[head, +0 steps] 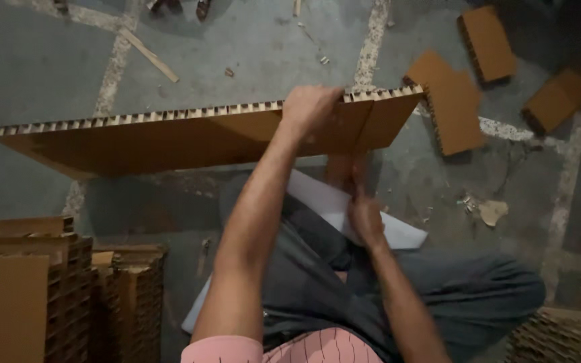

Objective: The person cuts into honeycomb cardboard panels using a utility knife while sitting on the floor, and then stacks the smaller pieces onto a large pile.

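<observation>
The fingers of the left hand [311,107] curl over the top edge of a long honeycomb cardboard panel [163,138], gripping it and holding it upright on its long edge above the person's lap. The right hand [364,215] sits lower, against the near face of the panel close to its right end; whether its fingers are closed on anything cannot be told, as they blur into the board. A white sheet [344,208] lies across the grey trousers [458,289] under that hand. Cut cardboard pieces [452,101] lie scattered on the concrete floor [250,47] beyond, and stacks of honeycomb board [62,289] stand at lower left.
</observation>
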